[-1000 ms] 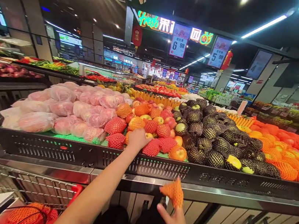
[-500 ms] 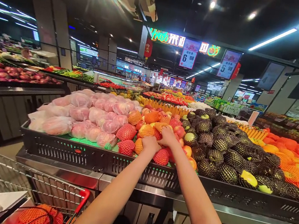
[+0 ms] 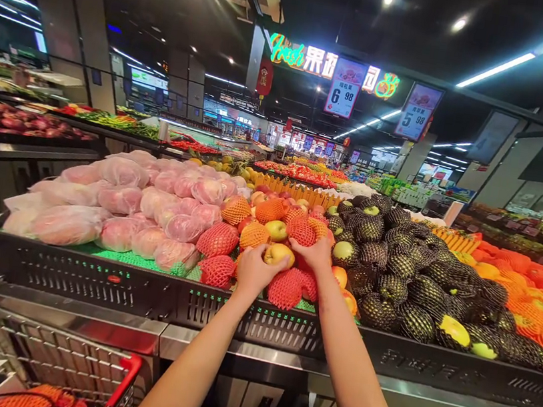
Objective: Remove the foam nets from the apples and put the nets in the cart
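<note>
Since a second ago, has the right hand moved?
Yes. The right hand rose from below the black crate rim up onto the netted fruit.

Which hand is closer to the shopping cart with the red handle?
Left. The left hand is on the fruit pile, up and right of the shopping cart. The right hand is farther right, also on the fruit.

Both hands on bare apple

Cart cut off by the bottom edge. Apple half covered by left hand and right hand. Both arms cropped at the bottom edge. Small print on price signs too tiny to read.
</note>
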Demonstrator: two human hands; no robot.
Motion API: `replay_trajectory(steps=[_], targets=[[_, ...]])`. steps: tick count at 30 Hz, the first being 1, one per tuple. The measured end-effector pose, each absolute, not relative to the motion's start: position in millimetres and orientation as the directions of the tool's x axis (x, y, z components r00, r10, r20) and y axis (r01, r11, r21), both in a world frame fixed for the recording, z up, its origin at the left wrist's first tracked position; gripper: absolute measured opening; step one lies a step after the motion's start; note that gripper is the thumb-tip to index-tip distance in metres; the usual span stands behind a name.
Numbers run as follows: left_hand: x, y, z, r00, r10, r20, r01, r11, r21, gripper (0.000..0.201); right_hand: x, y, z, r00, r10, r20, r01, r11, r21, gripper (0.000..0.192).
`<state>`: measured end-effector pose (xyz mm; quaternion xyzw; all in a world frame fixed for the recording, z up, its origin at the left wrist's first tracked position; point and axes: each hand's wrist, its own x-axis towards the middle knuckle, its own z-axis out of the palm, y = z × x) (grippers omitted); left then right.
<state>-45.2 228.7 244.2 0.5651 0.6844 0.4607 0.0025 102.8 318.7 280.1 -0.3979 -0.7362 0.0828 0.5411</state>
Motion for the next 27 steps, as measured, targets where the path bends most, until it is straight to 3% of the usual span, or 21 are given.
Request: replay_trajectory(steps=[3,6,9,12,15,19,25,27], targets=[[-51,232,241,-0.477,0.713,0.514,0.569,-0.195,0.799,0.044,104,314,283,-0.120,0.668,0.734,0.432,0.701,-0.568,0.062],[-56,236,236,-0.588,0.665,0.461,0.280,-0.368,0.887,0.047,105,309,285,-0.230,0.638,0.735,0.445,0.740,-0.504,0.063],[-60,240,231,-0.693,0.627,0.356,-0.003,-0.496,0.868,0.055,105,303,284,-0.440,0.558,0.703,0.472,0.810,-0.348,0.064],[-60,243,229,-0.743,0.602,0.292,-0.094,-0.526,0.846,0.059,103,299,281,-0.643,0.534,0.548,0.511,0.833,-0.213,0.070],[-60,244,228,-0.751,0.620,0.227,-0.193,-0.535,0.823,0.057,99,298,279,-0.699,0.567,0.435,0.554,0.815,-0.172,0.079],[-60,245,224,-0.756,0.596,0.271,-0.173,-0.580,0.796,0.055,100,296,279,-0.690,0.565,0.453,0.538,0.819,-0.202,0.077],[-60,238,217,-0.701,0.451,0.553,0.093,-0.710,0.698,0.064,109,301,276,-0.546,0.615,0.570,0.503,0.784,-0.364,0.047],[-59,237,216,-0.662,0.448,0.601,0.161,-0.698,0.698,0.066,109,305,274,-0.509,0.609,0.609,0.484,0.787,-0.382,0.048]])
